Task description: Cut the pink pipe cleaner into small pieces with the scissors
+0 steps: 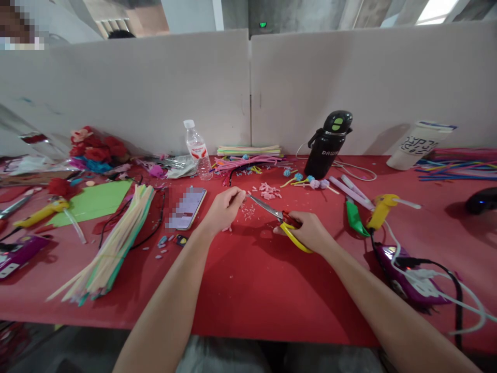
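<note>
The right hand (308,230) is wrapped around the handles of the scissors (274,211), which sit between the two hands. The blades point to ten o'clock, with their tips right by the left hand (223,207). That hand has its thumb and finger pinched together; what is between them is too small to tell. On the red counter (240,295), pink bits (267,192) lie in a heap at twelve o'clock from the blades. From the left hand, the phone (189,210) is at nine o'clock and the bottle (199,153) at eleven. From the right hand, the flask (325,153) is at one.
</note>
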Motion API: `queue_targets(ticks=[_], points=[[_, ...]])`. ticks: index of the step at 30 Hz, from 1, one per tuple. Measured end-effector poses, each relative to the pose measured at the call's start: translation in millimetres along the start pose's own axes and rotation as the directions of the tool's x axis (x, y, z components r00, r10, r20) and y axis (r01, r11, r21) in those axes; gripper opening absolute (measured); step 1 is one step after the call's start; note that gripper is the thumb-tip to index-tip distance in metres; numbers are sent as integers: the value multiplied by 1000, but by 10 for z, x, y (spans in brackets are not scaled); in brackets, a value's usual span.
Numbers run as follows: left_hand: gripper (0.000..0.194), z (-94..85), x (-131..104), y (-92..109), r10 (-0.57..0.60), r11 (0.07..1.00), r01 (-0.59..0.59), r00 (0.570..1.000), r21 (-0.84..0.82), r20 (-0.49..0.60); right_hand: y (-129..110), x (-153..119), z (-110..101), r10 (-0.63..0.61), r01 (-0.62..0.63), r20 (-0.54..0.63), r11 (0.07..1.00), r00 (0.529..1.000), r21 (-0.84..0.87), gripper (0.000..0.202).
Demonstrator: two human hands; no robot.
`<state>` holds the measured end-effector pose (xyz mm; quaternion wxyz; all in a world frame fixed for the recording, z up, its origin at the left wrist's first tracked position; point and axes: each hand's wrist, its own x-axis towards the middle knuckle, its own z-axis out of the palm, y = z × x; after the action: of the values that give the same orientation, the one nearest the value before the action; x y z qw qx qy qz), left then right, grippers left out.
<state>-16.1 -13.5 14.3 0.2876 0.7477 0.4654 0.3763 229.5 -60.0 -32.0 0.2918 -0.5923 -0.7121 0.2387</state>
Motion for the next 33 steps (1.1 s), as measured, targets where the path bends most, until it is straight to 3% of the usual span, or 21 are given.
queue_targets(ticks=[33], points=[[30,-11,4,6,9,1000,-9,1000,-1,-9,-4,10,-6,9,-9,5,1000,1000,-6,48]])
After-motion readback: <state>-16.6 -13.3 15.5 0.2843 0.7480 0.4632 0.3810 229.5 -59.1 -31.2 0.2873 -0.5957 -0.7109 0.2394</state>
